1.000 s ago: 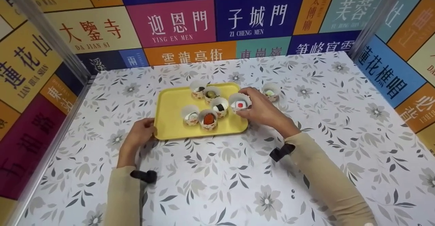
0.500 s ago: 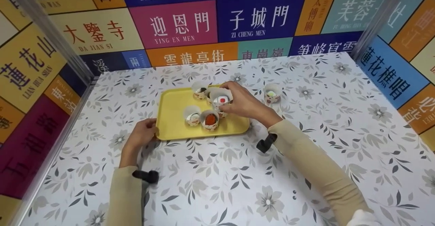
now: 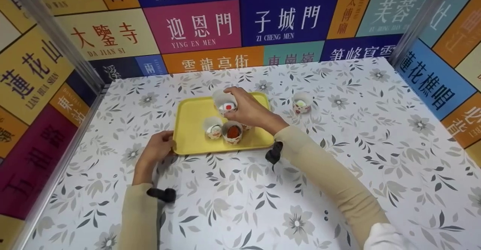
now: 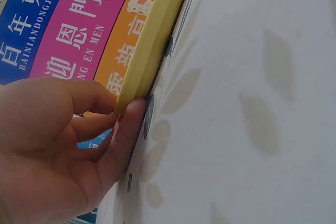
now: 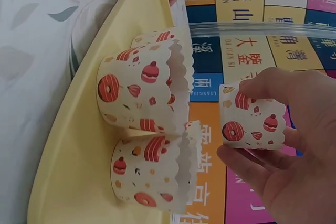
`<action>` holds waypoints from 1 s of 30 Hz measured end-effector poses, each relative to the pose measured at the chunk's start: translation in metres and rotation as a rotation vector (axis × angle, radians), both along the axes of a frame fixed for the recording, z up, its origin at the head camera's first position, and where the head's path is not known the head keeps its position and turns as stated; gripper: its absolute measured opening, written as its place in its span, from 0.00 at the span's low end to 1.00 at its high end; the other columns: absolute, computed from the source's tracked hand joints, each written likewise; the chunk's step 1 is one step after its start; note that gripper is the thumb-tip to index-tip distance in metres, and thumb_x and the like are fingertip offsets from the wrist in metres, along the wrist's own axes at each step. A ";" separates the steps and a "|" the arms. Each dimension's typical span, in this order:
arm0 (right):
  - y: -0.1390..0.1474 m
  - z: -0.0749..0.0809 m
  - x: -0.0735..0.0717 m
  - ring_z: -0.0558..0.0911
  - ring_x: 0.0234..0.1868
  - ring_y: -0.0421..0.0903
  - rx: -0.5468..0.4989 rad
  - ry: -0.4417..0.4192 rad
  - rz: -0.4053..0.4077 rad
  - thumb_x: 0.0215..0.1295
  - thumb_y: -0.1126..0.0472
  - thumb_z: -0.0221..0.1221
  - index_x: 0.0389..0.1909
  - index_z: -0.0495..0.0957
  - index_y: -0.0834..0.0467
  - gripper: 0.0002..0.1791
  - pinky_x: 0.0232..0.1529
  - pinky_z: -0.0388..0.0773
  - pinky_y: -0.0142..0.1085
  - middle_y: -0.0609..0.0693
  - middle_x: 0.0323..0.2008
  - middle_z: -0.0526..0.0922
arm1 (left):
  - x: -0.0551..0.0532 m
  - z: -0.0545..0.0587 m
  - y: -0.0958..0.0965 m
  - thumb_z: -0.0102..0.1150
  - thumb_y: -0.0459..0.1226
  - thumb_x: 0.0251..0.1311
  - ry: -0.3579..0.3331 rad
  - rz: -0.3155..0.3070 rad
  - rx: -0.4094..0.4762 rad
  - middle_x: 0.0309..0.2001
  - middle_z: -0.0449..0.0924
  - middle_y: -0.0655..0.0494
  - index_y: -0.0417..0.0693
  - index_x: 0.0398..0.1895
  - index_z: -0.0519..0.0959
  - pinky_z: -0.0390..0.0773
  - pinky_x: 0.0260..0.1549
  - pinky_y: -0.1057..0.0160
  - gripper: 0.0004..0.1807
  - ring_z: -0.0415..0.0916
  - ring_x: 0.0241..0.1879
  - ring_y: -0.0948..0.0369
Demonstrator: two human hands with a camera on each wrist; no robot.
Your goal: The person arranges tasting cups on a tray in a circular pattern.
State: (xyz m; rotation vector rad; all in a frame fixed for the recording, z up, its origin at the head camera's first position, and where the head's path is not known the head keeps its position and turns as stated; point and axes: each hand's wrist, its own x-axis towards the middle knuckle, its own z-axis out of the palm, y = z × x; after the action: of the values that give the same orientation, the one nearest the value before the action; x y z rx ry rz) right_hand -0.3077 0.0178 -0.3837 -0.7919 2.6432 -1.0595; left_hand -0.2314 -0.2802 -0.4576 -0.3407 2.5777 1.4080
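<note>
A paper baking cup [image 3: 221, 99] holding a white piece with a red square on top is gripped between my right hand's [image 3: 248, 109] thumb and fingers, above the yellow tray [image 3: 188, 129]. In the right wrist view this printed cup [image 5: 253, 121] is lifted clear of the tray. My left hand [image 3: 157, 145] pinches the tray's near left corner, thumb and fingers on either side of the rim [image 4: 149, 51]. On the tray stand a cup with orange-red food [image 3: 232, 133] and, to its left, a cup with whitish food [image 3: 213, 129]. The right hand hides other cups behind it.
Another paper cup [image 3: 301, 103] with pale green-white food stands on the floral tablecloth [image 3: 244, 197], right of the tray. Panels with large lettering [image 3: 203, 26] enclose the table at the back and sides.
My right hand has carried its cup leftward across the tray, passing over the cups standing there. The left hand keeps hold of the tray corner.
</note>
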 end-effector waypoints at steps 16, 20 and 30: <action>-0.044 0.002 -0.008 0.74 0.63 0.48 0.052 -0.026 -0.075 0.64 0.52 0.66 0.74 0.58 0.52 0.41 0.61 0.75 0.44 0.51 0.72 0.65 | 0.001 0.004 0.001 0.43 0.29 0.66 -0.005 -0.007 0.026 0.56 0.75 0.39 0.35 0.72 0.65 0.78 0.32 0.68 0.30 0.76 0.35 0.62; -0.053 0.001 -0.010 0.73 0.65 0.46 0.037 -0.065 -0.113 0.65 0.51 0.66 0.74 0.58 0.51 0.41 0.64 0.74 0.43 0.50 0.72 0.64 | 0.001 0.003 -0.001 0.44 0.29 0.66 -0.002 -0.006 0.024 0.54 0.75 0.40 0.35 0.72 0.65 0.78 0.32 0.68 0.29 0.76 0.34 0.63; -0.074 -0.008 -0.011 0.73 0.60 0.45 0.081 -0.066 -0.174 0.64 0.50 0.66 0.73 0.58 0.52 0.40 0.62 0.74 0.44 0.51 0.70 0.66 | 0.001 0.000 0.001 0.44 0.29 0.65 -0.004 -0.005 -0.011 0.55 0.75 0.39 0.34 0.72 0.65 0.78 0.32 0.69 0.30 0.77 0.35 0.62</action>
State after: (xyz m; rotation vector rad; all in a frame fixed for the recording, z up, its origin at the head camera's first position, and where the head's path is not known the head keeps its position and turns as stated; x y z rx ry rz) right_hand -0.3183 -0.0567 -0.3912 -0.5095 2.7181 -0.9928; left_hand -0.2309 -0.2796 -0.4573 -0.3383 2.5826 1.3910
